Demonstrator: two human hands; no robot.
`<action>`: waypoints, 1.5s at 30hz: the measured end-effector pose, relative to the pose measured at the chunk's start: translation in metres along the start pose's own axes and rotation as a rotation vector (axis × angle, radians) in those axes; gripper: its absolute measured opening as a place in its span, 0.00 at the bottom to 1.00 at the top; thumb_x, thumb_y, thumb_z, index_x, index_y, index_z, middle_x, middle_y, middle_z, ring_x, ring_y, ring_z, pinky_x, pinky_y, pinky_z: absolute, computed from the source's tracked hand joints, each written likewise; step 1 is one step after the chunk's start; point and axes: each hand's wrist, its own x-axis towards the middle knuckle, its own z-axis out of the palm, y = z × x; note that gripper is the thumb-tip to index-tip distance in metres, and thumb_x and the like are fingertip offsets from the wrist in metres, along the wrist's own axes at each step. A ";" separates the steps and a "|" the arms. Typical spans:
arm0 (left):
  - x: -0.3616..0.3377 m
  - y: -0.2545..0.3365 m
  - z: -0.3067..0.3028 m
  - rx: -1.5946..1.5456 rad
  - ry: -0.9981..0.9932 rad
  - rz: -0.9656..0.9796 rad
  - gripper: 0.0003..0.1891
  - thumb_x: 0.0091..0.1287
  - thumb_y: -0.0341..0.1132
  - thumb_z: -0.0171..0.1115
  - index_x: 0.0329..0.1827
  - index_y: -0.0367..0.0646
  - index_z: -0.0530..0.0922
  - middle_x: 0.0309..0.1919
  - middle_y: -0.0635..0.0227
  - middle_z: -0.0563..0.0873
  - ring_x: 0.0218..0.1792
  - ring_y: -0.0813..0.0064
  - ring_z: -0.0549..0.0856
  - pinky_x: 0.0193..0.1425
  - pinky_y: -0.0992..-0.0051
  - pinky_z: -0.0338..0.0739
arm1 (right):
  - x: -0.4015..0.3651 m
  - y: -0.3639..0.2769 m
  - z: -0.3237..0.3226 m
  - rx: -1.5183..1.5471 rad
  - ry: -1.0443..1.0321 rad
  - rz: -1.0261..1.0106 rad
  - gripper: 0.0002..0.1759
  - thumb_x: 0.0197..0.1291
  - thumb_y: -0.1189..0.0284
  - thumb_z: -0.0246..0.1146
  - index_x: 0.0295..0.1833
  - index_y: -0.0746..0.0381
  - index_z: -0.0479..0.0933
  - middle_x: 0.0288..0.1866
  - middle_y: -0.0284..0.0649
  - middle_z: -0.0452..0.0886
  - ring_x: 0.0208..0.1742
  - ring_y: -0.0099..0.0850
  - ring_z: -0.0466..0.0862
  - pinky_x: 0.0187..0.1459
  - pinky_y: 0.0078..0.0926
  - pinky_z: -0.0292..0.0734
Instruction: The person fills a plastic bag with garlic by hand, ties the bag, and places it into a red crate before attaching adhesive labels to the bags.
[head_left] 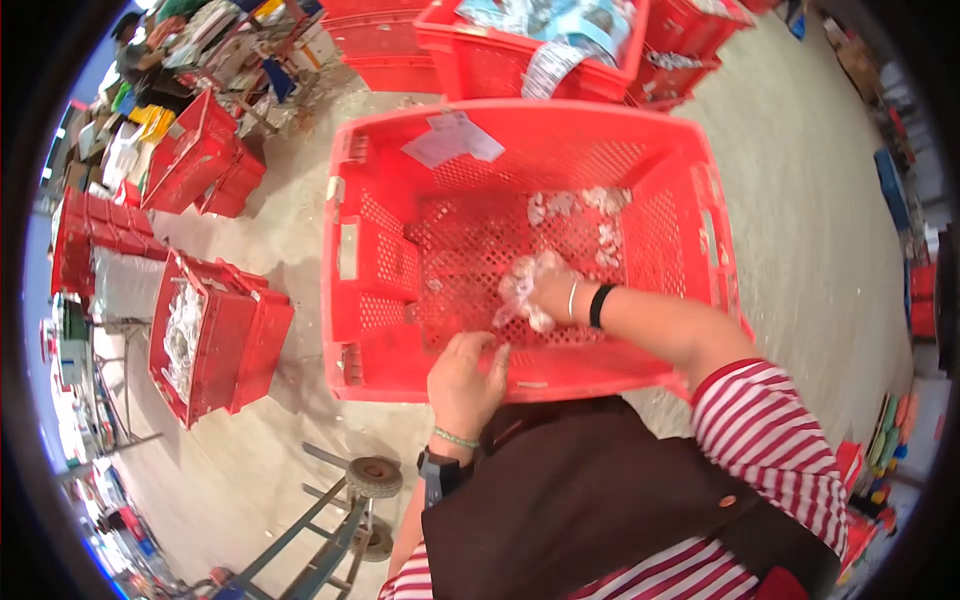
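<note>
A big red plastic crate (440,385) with perforated walls and floor stands in front of me. My right hand (560,298) reaches down inside it, its fingers closed around a bunch of whitish, see-through crumpled pieces (518,290) that look like small plastic bags. Their exact kind is too blurred to tell. More such whitish pieces (608,200) lie on the crate floor toward the far right. My left hand (466,380) is at the near rim, thumb apart from the loosely bent fingers, with nothing seen in it. A paper label (453,140) is on the far wall.
Behind the crate, another red crate (425,60) holds bluish and white packaging. To the left stand more red crates (240,340), one filled with white material. A hand truck (345,520) with wheels is at lower left. A person (150,65) is at far upper left.
</note>
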 end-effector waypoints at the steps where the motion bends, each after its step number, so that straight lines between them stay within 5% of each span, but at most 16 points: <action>1: 0.001 0.001 -0.002 -0.001 -0.013 0.005 0.09 0.55 0.34 0.67 0.35 0.40 0.79 0.32 0.62 0.83 0.34 0.63 0.84 0.37 0.71 0.78 | 0.001 0.002 0.015 -0.034 0.044 -0.022 0.14 0.47 0.66 0.63 0.41 0.57 0.79 0.44 0.47 0.79 0.48 0.43 0.79 0.48 0.39 0.74; 8: 0.002 0.004 -0.006 0.002 -0.017 -0.018 0.10 0.55 0.37 0.67 0.33 0.42 0.79 0.31 0.63 0.83 0.35 0.62 0.83 0.37 0.69 0.77 | -0.004 -0.004 0.011 -0.043 -0.046 0.093 0.19 0.44 0.62 0.65 0.43 0.59 0.79 0.48 0.49 0.77 0.50 0.44 0.78 0.49 0.36 0.76; 10: 0.002 0.003 -0.007 -0.016 -0.017 0.009 0.10 0.55 0.37 0.67 0.35 0.41 0.80 0.31 0.62 0.82 0.34 0.63 0.83 0.37 0.70 0.77 | -0.009 -0.002 -0.018 0.172 0.192 0.107 0.20 0.44 0.61 0.65 0.43 0.59 0.79 0.45 0.48 0.79 0.48 0.43 0.80 0.46 0.35 0.77; 14: 0.002 -0.010 -0.007 -0.292 -0.005 -0.135 0.16 0.57 0.38 0.69 0.44 0.39 0.78 0.39 0.59 0.82 0.42 0.64 0.82 0.47 0.71 0.76 | -0.061 -0.021 -0.135 0.707 0.213 0.216 0.26 0.31 0.66 0.71 0.43 0.60 0.78 0.36 0.44 0.82 0.37 0.38 0.82 0.41 0.33 0.77; 16: 0.010 -0.034 0.013 -0.868 -0.043 -0.342 0.27 0.59 0.43 0.67 0.58 0.39 0.72 0.53 0.56 0.77 0.55 0.65 0.77 0.56 0.69 0.72 | -0.110 -0.049 -0.202 1.177 0.174 0.196 0.23 0.33 0.75 0.69 0.42 0.63 0.76 0.34 0.34 0.79 0.36 0.23 0.79 0.37 0.22 0.75; 17: 0.019 -0.029 0.006 -1.043 -0.128 -0.334 0.31 0.60 0.45 0.66 0.63 0.40 0.66 0.57 0.56 0.73 0.58 0.65 0.74 0.60 0.68 0.70 | -0.131 -0.053 -0.216 1.115 0.283 0.026 0.23 0.34 0.77 0.69 0.43 0.62 0.76 0.35 0.32 0.78 0.38 0.21 0.78 0.38 0.20 0.75; 20: 0.047 0.017 -0.011 -1.674 -0.456 -0.147 0.45 0.57 0.52 0.66 0.70 0.36 0.54 0.65 0.57 0.65 0.66 0.64 0.66 0.68 0.66 0.62 | -0.172 -0.079 -0.226 1.876 0.434 -0.207 0.25 0.36 0.73 0.73 0.44 0.65 0.74 0.38 0.34 0.80 0.40 0.22 0.80 0.42 0.21 0.77; 21: 0.048 0.038 -0.018 -1.589 -0.545 -0.176 0.46 0.56 0.54 0.66 0.70 0.36 0.54 0.65 0.57 0.65 0.66 0.64 0.66 0.69 0.65 0.61 | -0.175 -0.085 -0.219 2.011 0.539 -0.351 0.23 0.45 0.67 0.70 0.46 0.67 0.75 0.41 0.38 0.81 0.41 0.27 0.82 0.44 0.25 0.78; 22: 0.051 0.064 -0.030 -1.501 -0.633 -0.204 0.48 0.55 0.57 0.65 0.70 0.36 0.53 0.66 0.57 0.65 0.67 0.63 0.65 0.69 0.65 0.61 | -0.179 -0.098 -0.221 2.014 0.577 -0.347 0.23 0.45 0.67 0.70 0.46 0.67 0.75 0.41 0.38 0.81 0.41 0.27 0.82 0.44 0.25 0.78; 24: 0.046 0.066 -0.016 -1.510 -0.693 -0.069 0.48 0.55 0.58 0.64 0.70 0.36 0.53 0.66 0.57 0.65 0.66 0.64 0.66 0.69 0.65 0.61 | -0.191 -0.126 -0.228 2.391 0.910 0.080 0.20 0.56 0.62 0.63 0.47 0.66 0.75 0.43 0.42 0.82 0.43 0.31 0.83 0.46 0.29 0.79; 26: 0.040 0.071 -0.008 -1.525 -0.741 0.060 0.48 0.56 0.59 0.62 0.70 0.36 0.54 0.65 0.57 0.65 0.66 0.64 0.66 0.69 0.65 0.61 | -0.199 -0.128 -0.215 2.504 0.953 0.152 0.19 0.63 0.60 0.56 0.48 0.66 0.76 0.44 0.44 0.82 0.44 0.34 0.83 0.48 0.34 0.79; 28: 0.032 0.077 -0.005 -1.601 -0.811 -0.218 0.47 0.57 0.61 0.59 0.70 0.36 0.53 0.66 0.57 0.66 0.66 0.63 0.67 0.69 0.63 0.61 | -0.199 -0.123 -0.196 2.691 0.955 0.177 0.20 0.63 0.59 0.56 0.48 0.66 0.76 0.43 0.44 0.83 0.43 0.35 0.84 0.48 0.35 0.79; 32: 0.017 0.065 0.011 -1.735 -0.858 -0.504 0.49 0.57 0.66 0.56 0.71 0.36 0.53 0.66 0.56 0.65 0.65 0.61 0.68 0.68 0.61 0.63 | -0.211 -0.133 -0.186 2.777 0.940 0.113 0.20 0.64 0.58 0.55 0.47 0.66 0.76 0.43 0.46 0.83 0.44 0.37 0.84 0.50 0.36 0.79; 40: 0.023 0.073 0.008 -1.603 -0.881 -0.063 0.57 0.40 0.55 0.78 0.68 0.36 0.54 0.60 0.57 0.69 0.62 0.65 0.71 0.66 0.64 0.66 | -0.204 -0.146 -0.151 2.914 1.004 0.173 0.19 0.66 0.58 0.54 0.46 0.64 0.76 0.40 0.44 0.84 0.40 0.38 0.85 0.46 0.39 0.81; 44: 0.022 0.063 0.011 -1.264 -0.881 -0.196 0.58 0.36 0.52 0.80 0.68 0.36 0.55 0.60 0.58 0.69 0.62 0.65 0.71 0.65 0.64 0.67 | -0.209 -0.171 -0.151 2.861 1.236 0.160 0.21 0.66 0.56 0.53 0.49 0.64 0.75 0.42 0.46 0.83 0.41 0.39 0.84 0.47 0.40 0.81; 45: 0.022 0.060 0.011 -1.363 -0.926 -0.125 0.54 0.40 0.49 0.79 0.67 0.36 0.56 0.59 0.59 0.70 0.60 0.66 0.73 0.63 0.66 0.69 | -0.208 -0.188 -0.160 2.410 1.409 0.408 0.22 0.66 0.55 0.52 0.50 0.65 0.74 0.44 0.46 0.82 0.43 0.39 0.84 0.48 0.40 0.80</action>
